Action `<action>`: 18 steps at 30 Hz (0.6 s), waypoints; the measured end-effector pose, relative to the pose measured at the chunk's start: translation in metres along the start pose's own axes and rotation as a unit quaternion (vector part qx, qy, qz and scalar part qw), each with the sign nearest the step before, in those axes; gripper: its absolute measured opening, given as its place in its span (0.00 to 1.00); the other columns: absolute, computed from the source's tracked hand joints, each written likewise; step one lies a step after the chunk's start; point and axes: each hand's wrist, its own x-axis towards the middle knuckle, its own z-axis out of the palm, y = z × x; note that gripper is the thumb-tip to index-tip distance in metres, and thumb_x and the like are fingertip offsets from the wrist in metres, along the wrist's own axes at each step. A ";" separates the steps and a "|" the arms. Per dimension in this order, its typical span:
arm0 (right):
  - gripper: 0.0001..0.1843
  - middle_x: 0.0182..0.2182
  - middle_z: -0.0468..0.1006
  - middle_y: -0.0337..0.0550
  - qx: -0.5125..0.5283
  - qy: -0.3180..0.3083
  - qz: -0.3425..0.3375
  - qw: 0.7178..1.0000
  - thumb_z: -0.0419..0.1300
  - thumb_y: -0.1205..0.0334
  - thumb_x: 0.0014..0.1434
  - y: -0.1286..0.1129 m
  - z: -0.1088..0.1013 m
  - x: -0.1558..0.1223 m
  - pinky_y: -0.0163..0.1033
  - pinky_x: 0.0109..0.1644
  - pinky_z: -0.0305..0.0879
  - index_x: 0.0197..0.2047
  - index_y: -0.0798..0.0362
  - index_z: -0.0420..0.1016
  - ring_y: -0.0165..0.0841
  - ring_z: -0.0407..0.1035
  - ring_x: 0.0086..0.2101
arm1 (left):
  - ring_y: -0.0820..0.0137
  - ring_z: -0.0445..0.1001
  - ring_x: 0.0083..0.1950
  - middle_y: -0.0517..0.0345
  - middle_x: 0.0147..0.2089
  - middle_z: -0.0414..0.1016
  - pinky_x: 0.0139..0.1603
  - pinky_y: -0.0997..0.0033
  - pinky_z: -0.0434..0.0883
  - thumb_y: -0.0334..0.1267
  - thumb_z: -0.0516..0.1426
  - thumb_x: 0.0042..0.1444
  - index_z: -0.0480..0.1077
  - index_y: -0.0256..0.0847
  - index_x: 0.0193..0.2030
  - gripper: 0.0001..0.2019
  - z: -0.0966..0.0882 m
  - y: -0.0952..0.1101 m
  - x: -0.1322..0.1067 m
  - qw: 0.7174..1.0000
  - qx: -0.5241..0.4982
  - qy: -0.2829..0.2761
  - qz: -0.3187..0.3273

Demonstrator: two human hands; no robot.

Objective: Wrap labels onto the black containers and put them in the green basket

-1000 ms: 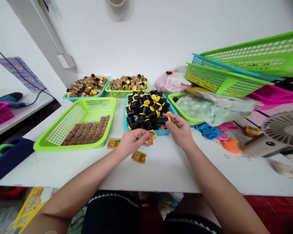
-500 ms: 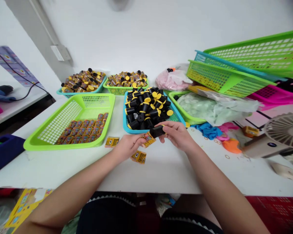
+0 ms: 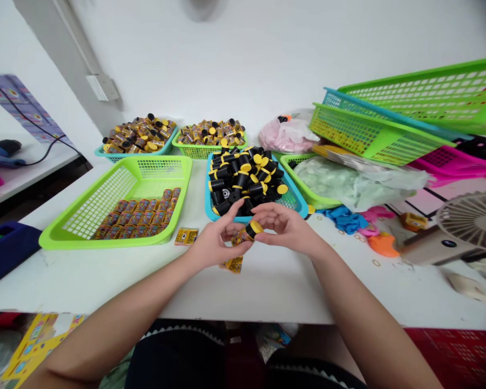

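Both hands meet over the table in front of the blue basket. Between them is a small black canister with a yellow cap, tilted, its body wrapped in an orange printed label. My left hand is closed round the labelled body, thumb below and forefinger above. My right hand pinches the capped end from the right. Under my left hand lie printed labels, partly hidden by it. Another stack of labels sits to the left, beside the green basket. Just behind my hands, the blue basket holds a heap of unlabelled black canisters with yellow caps.
At left, a green basket holds rows of labelled canisters. Two baskets heaped with labelled canisters, one blue and one green, stand by the wall. On the right are stacked baskets, plastic bags, balloons and a fan.
The label, held flat beside the bare canister before, is now wrapped round its body. My left hand has moved up and right onto the canister, whose yellow cap now faces up and right.
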 end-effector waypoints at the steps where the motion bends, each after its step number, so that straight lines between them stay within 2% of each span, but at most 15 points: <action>1: 0.24 0.36 0.80 0.39 -0.013 0.008 -0.008 1.000 0.73 0.61 0.48 0.001 0.003 0.000 0.41 0.44 0.77 0.48 0.48 0.74 0.31 0.76 0.38 | 0.73 0.77 0.42 0.53 0.46 0.80 0.52 0.68 0.73 0.36 0.62 0.56 0.34 0.44 0.75 0.48 0.000 -0.001 -0.001 1.000 -0.017 0.002 -0.007; 2: 0.20 0.36 0.80 0.40 -0.031 0.021 -0.019 0.999 0.72 0.59 0.49 0.002 0.006 0.001 0.42 0.44 0.77 0.45 0.49 0.76 0.32 0.76 0.37 | 0.74 0.77 0.41 0.54 0.46 0.80 0.52 0.68 0.72 0.36 0.62 0.56 0.30 0.45 0.75 0.51 0.001 -0.001 -0.002 1.000 -0.021 0.008 -0.013; 5: 0.10 0.36 0.79 0.43 -0.125 0.081 -0.071 0.986 0.70 0.54 0.52 0.006 0.017 0.003 0.41 0.40 0.78 0.34 0.50 0.78 0.33 0.76 0.36 | 0.74 0.77 0.42 0.55 0.45 0.81 0.55 0.66 0.72 0.37 0.63 0.55 0.27 0.47 0.75 0.53 0.001 -0.001 -0.004 0.999 0.009 0.046 -0.018; 7: 0.08 0.38 0.78 0.45 -0.213 0.115 -0.132 0.961 0.67 0.54 0.56 0.009 0.022 0.003 0.42 0.42 0.77 0.32 0.49 0.78 0.33 0.76 0.37 | 0.73 0.77 0.43 0.56 0.45 0.81 0.56 0.66 0.71 0.37 0.64 0.54 0.25 0.47 0.74 0.55 0.002 0.001 -0.005 0.996 0.010 0.081 -0.022; 9: 0.07 0.42 0.77 0.47 -0.293 0.119 -0.203 0.926 0.64 0.55 0.59 0.010 0.024 0.002 0.45 0.48 0.76 0.36 0.48 0.79 0.36 0.75 0.42 | 0.74 0.78 0.43 0.57 0.45 0.82 0.55 0.67 0.72 0.36 0.65 0.53 0.20 0.49 0.73 0.59 0.003 0.005 -0.005 0.994 -0.033 0.101 -0.025; 12: 0.15 0.47 0.76 0.49 -0.356 0.088 -0.268 0.891 0.63 0.53 0.61 0.007 0.024 0.000 0.48 0.53 0.73 0.49 0.47 0.76 0.38 0.73 0.48 | 0.76 0.78 0.38 0.60 0.43 0.82 0.48 0.71 0.75 0.34 0.65 0.54 0.13 0.52 0.71 0.62 0.004 0.013 -0.003 0.986 -0.139 0.088 -0.026; 15: 0.28 0.50 0.76 0.50 -0.365 0.071 -0.263 0.890 0.63 0.50 0.59 0.003 0.026 -0.003 0.48 0.54 0.72 0.61 0.45 0.67 0.39 0.73 0.50 | 0.77 0.78 0.33 0.61 0.39 0.82 0.41 0.75 0.75 0.33 0.66 0.53 0.13 0.52 0.70 0.63 0.002 0.018 0.000 0.976 -0.205 0.060 -0.030; 18: 0.40 0.52 0.75 0.50 -0.358 0.058 -0.262 0.894 0.69 0.47 0.52 0.002 0.032 -0.005 0.49 0.56 0.71 0.65 0.44 0.61 0.42 0.71 0.52 | 0.75 0.79 0.32 0.64 0.33 0.82 0.38 0.74 0.75 0.33 0.67 0.53 0.13 0.51 0.71 0.63 -0.003 0.019 0.001 0.971 -0.232 0.047 -0.040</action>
